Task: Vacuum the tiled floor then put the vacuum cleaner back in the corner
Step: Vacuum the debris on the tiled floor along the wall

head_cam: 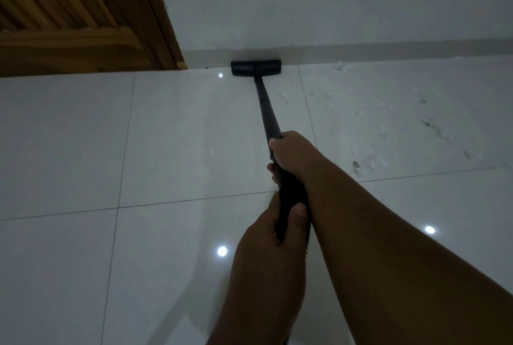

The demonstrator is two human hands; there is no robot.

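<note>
A black vacuum wand [266,107] runs from my hands up to its flat black floor head [256,68], which lies on the white tiled floor [180,136] against the base of the white wall [319,5]. My right hand [291,154] grips the wand higher up, fingers wrapped round it. Just below, my left hand [266,236] grips the black handle, thumb on top. The vacuum's body is out of view.
A wooden door [61,19] with its frame stands at the upper left. White crumbs and dark specks of debris [388,128] lie scattered over the tiles to the right of the wand. Ceiling lights reflect as bright spots on the glossy floor.
</note>
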